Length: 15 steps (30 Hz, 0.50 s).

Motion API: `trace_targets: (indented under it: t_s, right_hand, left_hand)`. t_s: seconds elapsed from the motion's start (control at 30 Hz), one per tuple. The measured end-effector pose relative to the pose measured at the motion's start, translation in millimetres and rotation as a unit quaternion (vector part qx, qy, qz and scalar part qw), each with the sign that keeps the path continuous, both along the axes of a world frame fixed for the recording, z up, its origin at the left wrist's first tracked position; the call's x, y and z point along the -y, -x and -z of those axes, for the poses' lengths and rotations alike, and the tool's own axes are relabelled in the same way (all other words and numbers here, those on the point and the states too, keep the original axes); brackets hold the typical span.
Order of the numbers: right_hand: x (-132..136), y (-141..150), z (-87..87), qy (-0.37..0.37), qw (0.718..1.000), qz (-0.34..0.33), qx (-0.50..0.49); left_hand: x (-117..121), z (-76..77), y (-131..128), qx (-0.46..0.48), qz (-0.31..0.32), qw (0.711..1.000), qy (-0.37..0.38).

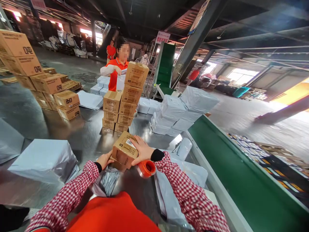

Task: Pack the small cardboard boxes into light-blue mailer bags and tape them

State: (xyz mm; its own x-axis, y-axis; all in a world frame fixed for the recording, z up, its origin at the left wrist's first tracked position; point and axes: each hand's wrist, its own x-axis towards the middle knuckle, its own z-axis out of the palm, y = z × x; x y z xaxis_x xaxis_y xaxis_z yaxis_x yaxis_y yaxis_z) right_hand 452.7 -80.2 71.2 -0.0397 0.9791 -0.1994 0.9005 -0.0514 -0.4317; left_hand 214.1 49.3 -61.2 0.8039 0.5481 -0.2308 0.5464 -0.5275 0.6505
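The left hand (105,160) grips the lower left of the box (123,151), label (129,144) up on the table (93,137), long axis seemingly slanting far left to near right, where the right hand (142,149) clasps it beside the tape (143,170).

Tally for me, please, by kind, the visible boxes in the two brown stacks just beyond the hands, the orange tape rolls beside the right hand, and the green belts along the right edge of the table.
Left stack boxes: 3
Right stack boxes: 5
Tape roll: 1
Green belt: 1
Total: 10
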Motion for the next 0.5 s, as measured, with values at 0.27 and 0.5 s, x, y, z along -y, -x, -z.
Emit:
trace_targets:
  t_s: [0.27,0.5]
  right_hand:
    - [-23,-44,24.4,-0.138,0.89,0.28,-0.332]
    - [-34,-32,106.5,-0.218,0.849,0.356,-0.323]
  left_hand:
    - [0,5.8,25,0.001,-0.034,0.999,-0.029]
    - [25,48.0,124,0.087,-0.163,0.983,-0.013]
